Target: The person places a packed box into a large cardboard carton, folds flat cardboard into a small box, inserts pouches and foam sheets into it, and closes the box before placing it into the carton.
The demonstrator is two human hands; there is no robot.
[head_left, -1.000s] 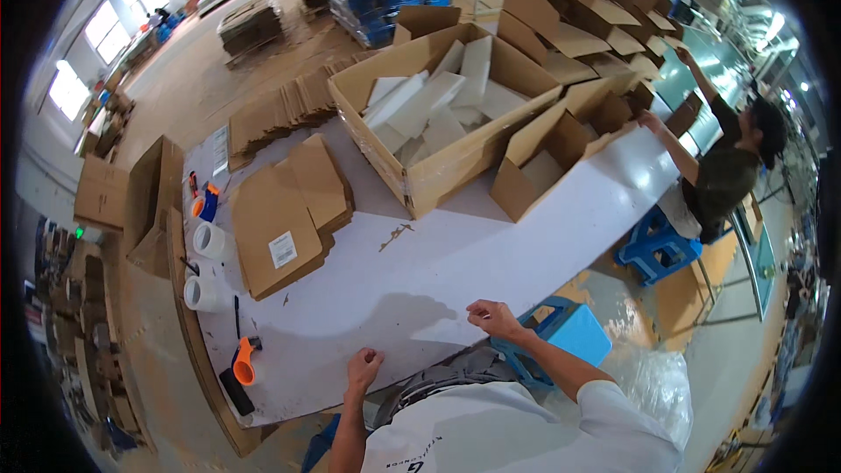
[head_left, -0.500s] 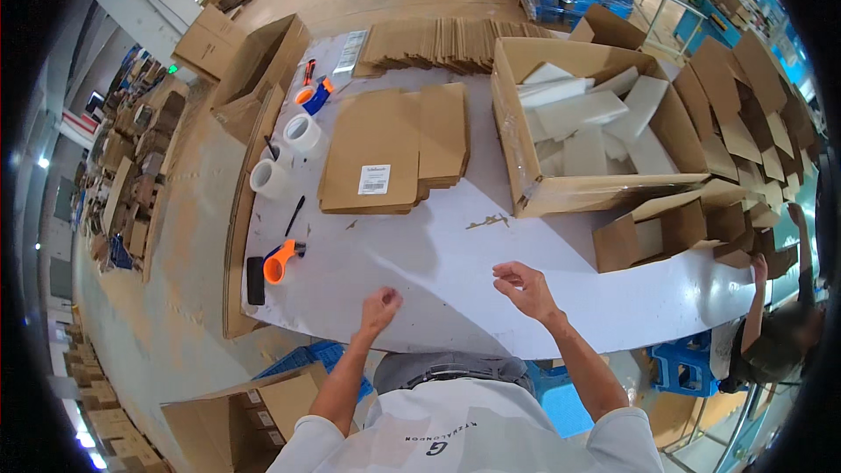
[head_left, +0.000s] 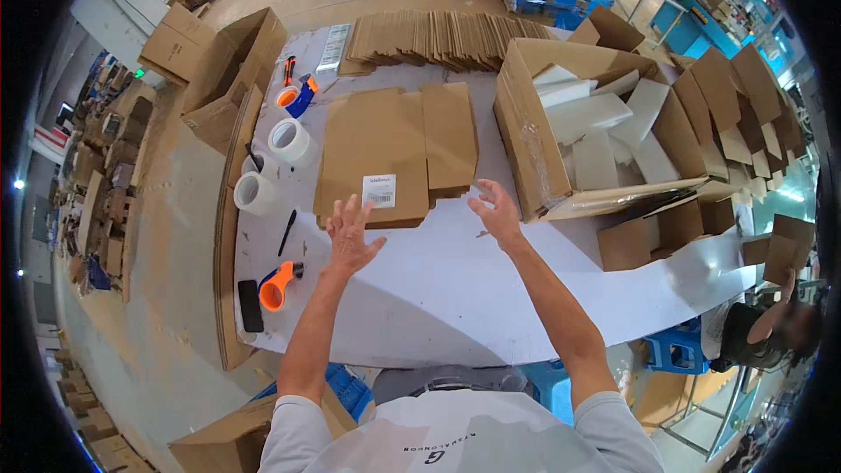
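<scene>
A stack of flat brown cardboard box blanks lies in front of me on the white table. The top blank bears a white label near its front edge. My left hand is at the stack's front left corner, fingers spread; whether it touches the cardboard I cannot tell. My right hand is off the stack's front right corner, its fingers apart and nothing in them. To the left of the stack are clear tape rolls, a black pen and an orange tape dispenser.
A large carton of white foam pieces stands right of the stack. Behind is a row of upright cardboard sheets. Small open boxes crowd the right side, where another person handles a box. A black phone-like slab lies at the left edge.
Both my hands have moved forward from the table's near side to the stack, and the fingers of the left have spread. At the far right, the other person now holds up a box.
</scene>
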